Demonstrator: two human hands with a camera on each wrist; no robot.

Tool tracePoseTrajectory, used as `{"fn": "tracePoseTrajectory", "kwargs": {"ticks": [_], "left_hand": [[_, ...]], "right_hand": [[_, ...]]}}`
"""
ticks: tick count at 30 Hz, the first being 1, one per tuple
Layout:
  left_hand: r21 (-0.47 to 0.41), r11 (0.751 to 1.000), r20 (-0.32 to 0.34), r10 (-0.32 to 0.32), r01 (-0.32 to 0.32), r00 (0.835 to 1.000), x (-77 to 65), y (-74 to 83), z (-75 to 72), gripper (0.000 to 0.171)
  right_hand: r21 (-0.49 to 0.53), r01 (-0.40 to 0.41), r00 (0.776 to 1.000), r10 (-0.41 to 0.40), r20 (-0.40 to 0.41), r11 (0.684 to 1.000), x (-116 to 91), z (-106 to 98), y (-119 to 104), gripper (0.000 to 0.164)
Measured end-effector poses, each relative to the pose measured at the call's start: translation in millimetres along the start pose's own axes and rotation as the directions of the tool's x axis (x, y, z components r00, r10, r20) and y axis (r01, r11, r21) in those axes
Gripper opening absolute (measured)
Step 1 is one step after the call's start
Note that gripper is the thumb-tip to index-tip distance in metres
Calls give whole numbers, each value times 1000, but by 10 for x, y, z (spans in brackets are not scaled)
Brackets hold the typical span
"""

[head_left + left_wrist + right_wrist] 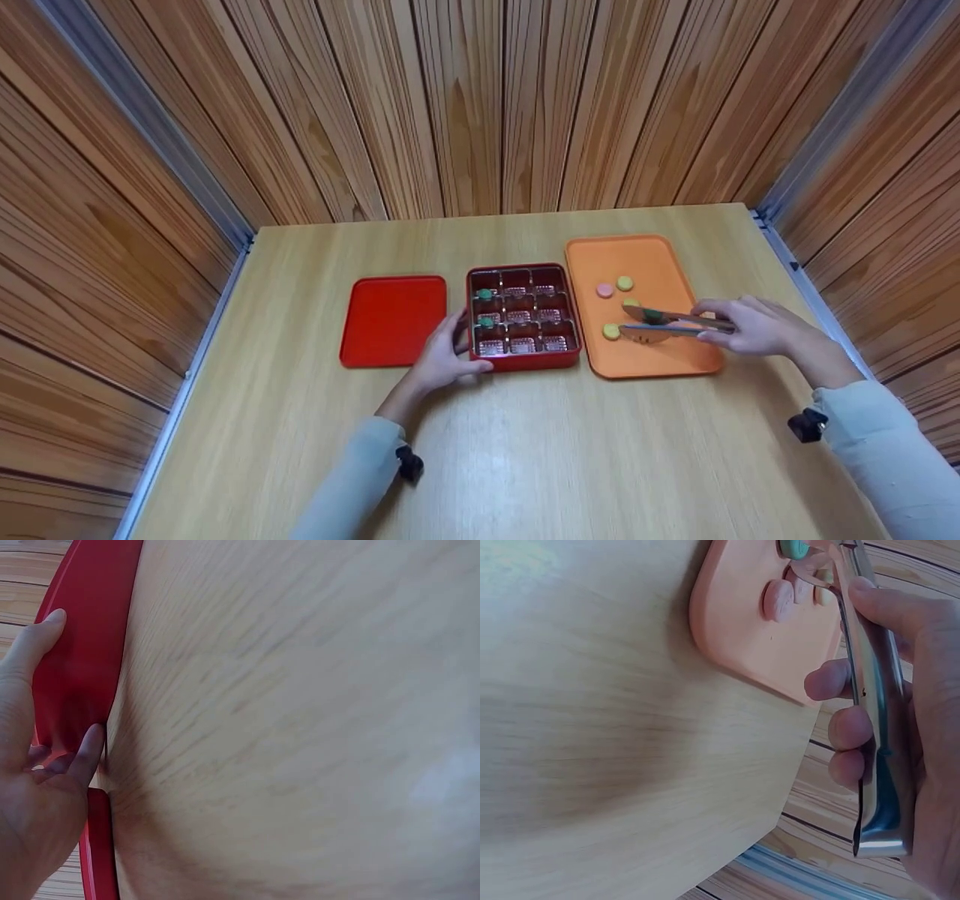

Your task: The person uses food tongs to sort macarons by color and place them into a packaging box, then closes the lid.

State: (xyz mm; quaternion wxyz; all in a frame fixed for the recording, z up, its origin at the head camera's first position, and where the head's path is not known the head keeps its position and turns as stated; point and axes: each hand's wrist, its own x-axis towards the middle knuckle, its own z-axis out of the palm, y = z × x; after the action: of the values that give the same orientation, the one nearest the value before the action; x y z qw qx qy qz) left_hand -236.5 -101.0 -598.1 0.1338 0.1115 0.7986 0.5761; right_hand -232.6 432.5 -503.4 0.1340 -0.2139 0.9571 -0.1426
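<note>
Tongs [885, 765] in the right grip [750, 326], fingers wrapped round, ends at a green disc [654, 318] over the orange tray [630, 365]; whether pinched, we can't tell. Left grip [446, 358] clasps the red box [536, 363] by its near-left corner, we reckon to brace it beside the tray.

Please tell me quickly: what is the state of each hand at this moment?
Left hand: holding the red box at its near left corner.
Right hand: closed around the metal tongs, over the orange tray.
</note>
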Motion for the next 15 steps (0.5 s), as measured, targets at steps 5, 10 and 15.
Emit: {"fn": "tracePoseTrajectory", "kwargs": {"ticks": [5, 10, 15], "left_hand": [[-8, 1000, 1, 7, -7, 1000, 0, 10, -3, 121], [0, 1000, -1, 11, -11, 1000, 2, 7, 3, 121], [6, 1000, -5, 13, -13, 1000, 8, -1, 11, 122]], "right_hand": [[20, -34, 999, 33, 32, 999, -16, -11, 8, 30], [82, -70, 993, 62, 95, 994, -9, -34, 2, 27], [136, -92, 988, 73, 136, 986, -11, -49, 0, 27]]}}
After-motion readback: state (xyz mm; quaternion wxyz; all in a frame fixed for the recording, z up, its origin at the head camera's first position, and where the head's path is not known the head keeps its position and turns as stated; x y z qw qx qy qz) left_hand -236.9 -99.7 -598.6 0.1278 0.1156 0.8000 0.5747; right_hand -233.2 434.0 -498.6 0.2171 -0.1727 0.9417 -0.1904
